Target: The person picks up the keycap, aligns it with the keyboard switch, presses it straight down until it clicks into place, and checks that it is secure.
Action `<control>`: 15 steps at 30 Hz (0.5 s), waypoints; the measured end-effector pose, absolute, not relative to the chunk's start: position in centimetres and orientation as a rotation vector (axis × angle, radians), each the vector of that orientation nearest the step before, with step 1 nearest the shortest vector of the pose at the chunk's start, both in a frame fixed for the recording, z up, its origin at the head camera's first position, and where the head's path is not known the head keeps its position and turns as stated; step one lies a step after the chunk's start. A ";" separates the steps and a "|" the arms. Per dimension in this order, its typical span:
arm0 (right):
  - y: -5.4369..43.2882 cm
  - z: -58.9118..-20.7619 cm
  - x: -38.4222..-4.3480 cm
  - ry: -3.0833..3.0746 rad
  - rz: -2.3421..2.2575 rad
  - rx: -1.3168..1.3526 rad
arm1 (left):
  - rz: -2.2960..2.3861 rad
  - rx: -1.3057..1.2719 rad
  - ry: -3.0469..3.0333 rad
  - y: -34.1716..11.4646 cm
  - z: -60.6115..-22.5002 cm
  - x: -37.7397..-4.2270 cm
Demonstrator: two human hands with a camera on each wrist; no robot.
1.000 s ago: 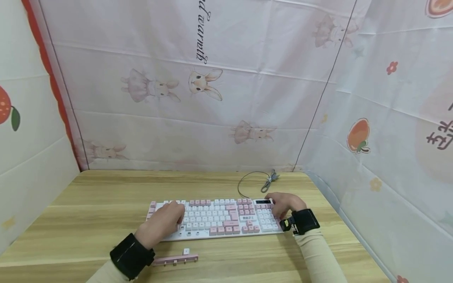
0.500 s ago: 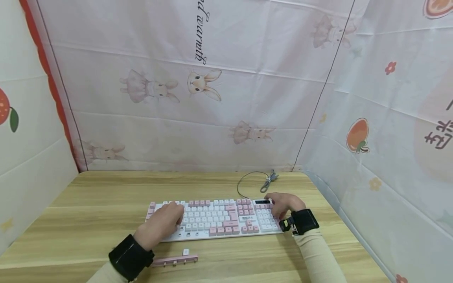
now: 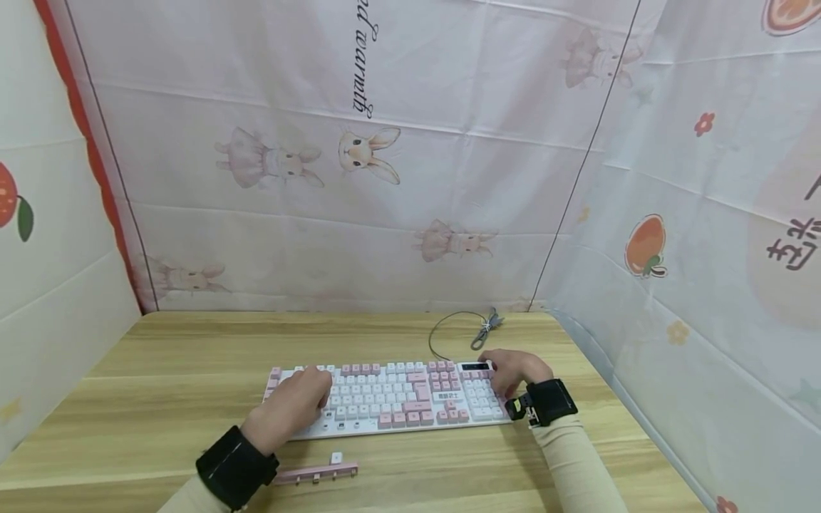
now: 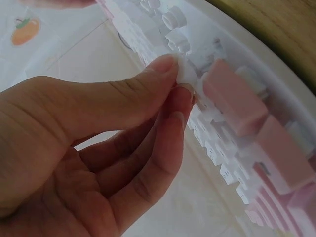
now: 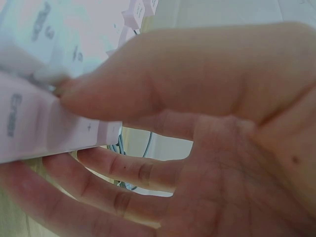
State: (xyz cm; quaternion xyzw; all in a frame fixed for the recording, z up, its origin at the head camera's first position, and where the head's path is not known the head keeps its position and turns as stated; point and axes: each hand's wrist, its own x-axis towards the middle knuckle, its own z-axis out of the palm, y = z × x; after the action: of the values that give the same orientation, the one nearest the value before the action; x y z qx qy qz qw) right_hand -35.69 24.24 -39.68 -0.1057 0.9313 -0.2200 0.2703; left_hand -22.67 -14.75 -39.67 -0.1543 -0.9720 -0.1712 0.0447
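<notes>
A white and pink keyboard (image 3: 447, 397) lies on the wooden table. At its left part my left hand (image 3: 293, 400) pinches a small white keycap (image 4: 186, 71) between thumb and fingertips, against the keyboard. Close by in the left wrist view are bare white switches (image 4: 173, 19) without caps and a pink keycap (image 4: 234, 96). My right hand (image 3: 513, 372) grips the keyboard's right end: the thumb lies on top near the pink Enter key (image 5: 17, 116), with the other fingers beneath or along the edge. Whether the pinched keycap sits on a switch is hidden by the fingers.
In front of the keyboard lie a long pink keycap (image 3: 317, 472), with its stems showing, and a loose white keycap (image 3: 336, 457). Behind the keyboard, a bundled grey cable (image 3: 486, 329) rests on the table (image 3: 192, 356). Printed cloth walls (image 3: 410, 178) stand around it.
Both hands keep their places on the keyboard. The head view has shifted very slightly; otherwise nothing has visibly moved.
</notes>
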 end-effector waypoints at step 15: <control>24.3 -39.7 -35.8 2.514 -0.594 -0.295 | -0.480 -0.432 -2.962 -14.7 -40.1 -22.9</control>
State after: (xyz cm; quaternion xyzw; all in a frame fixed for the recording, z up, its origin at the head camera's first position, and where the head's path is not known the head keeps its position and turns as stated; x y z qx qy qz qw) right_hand -35.79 24.26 -39.69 -0.1092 0.9316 -0.2203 0.2675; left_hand -22.85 -14.72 -40.12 -0.1423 -0.9756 -0.1581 0.0551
